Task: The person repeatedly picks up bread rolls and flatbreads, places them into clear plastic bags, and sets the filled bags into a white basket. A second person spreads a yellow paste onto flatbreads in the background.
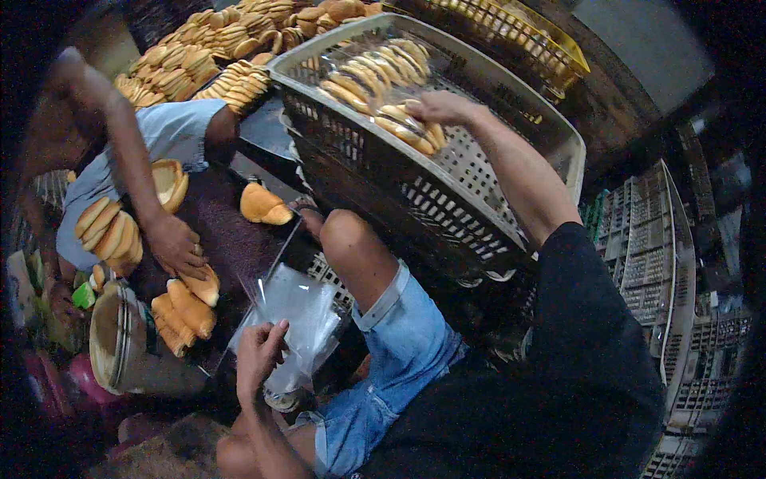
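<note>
Reaching into a grey plastic crate [514,60], my right hand [446,108] grips one end of a clear bag of filled bread rolls [407,129]. More bagged rolls with a dark filling [383,69] lie against it in the same crate. My left hand [260,353] is over my lap with its fingers curled, beside a stack of clear plastic bags [299,305]. Whether those fingers pinch a bag is unclear. Left of the bags, several bread rolls [185,311] rest on a dark work surface [239,251], and a single bun [263,203] sits farther back.
Opposite me, a co-worker's hand [176,245] touches a roll near a round tub [105,341]. Split rolls [111,233] lie beside that arm. Piled buns [179,66] fill the back. A yellow crate [574,54] stands behind the grey one; crates [646,239] rise at right.
</note>
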`<act>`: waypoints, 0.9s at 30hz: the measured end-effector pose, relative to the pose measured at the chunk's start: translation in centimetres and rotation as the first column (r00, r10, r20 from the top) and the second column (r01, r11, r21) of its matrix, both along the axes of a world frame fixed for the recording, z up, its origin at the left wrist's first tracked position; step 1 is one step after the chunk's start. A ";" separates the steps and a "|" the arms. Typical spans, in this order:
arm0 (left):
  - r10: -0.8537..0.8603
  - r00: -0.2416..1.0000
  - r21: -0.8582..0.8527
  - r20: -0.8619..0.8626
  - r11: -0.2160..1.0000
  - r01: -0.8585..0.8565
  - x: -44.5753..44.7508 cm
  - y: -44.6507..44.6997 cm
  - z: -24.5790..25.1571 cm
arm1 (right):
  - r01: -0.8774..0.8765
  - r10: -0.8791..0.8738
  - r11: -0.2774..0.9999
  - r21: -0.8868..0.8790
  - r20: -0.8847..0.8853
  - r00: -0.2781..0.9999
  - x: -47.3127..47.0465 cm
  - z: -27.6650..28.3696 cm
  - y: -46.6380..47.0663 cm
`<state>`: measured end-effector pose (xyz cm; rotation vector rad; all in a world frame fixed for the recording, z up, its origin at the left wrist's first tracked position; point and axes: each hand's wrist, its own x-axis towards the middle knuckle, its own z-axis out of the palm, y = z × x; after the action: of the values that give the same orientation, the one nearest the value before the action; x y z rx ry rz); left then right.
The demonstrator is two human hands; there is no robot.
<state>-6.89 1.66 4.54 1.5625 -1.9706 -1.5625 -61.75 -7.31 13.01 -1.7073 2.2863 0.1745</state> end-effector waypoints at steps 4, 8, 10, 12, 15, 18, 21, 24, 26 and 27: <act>0.090 0.986 -0.042 -0.141 0.994 -0.097 0.8 0.5 2.0 | 0.166 -0.208 0.969 0.184 0.243 0.948 0.4 3.0 -4.4; 0.123 0.958 -0.228 -0.257 0.956 -0.184 1.6 0.7 2.4 | -0.256 0.173 0.913 -0.317 -0.268 0.948 13.1 7.2 -4.2; 0.081 0.950 -0.374 -0.301 0.907 -0.196 1.9 0.6 2.0 | -0.474 0.559 0.727 -0.497 0.028 0.828 22.4 6.9 -0.9; 0.087 0.973 -0.580 -0.212 0.790 -0.197 2.1 0.4 1.4 | -0.664 0.841 0.541 -0.517 0.328 0.430 30.2 5.1 3.1; 0.244 0.933 -0.386 -0.263 0.860 -0.334 2.2 0.3 0.2 | -0.549 0.764 0.638 -0.540 0.361 0.535 36.3 1.7 6.4; 0.457 0.753 0.362 -0.474 0.880 -0.306 1.8 0.5 -0.2 | 0.017 0.506 0.853 -0.521 0.836 0.213 37.2 -1.5 8.0; 0.705 0.090 0.644 -0.704 0.687 -0.337 1.8 0.2 0.9 | 0.211 0.128 0.969 -0.126 0.992 0.002 37.2 -3.5 10.0; 0.494 0.035 0.353 -0.869 0.668 -0.656 2.6 -0.9 3.5 | 0.349 0.142 0.935 -0.058 0.965 -0.220 37.7 -3.9 11.7; 0.319 0.198 0.013 -0.927 0.554 -0.832 4.1 -2.0 5.3 | 0.367 0.221 0.921 -0.127 0.948 -0.228 38.5 -3.5 11.4; 0.391 0.188 0.041 -0.901 0.508 -0.861 5.1 -2.6 6.0 | 0.388 0.255 0.910 -0.148 0.937 -0.241 39.0 -3.5 10.7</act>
<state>-1.81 -0.98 10.51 0.8744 -0.7611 -0.9386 -22.70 3.36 9.46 -0.8729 0.9226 -1.3976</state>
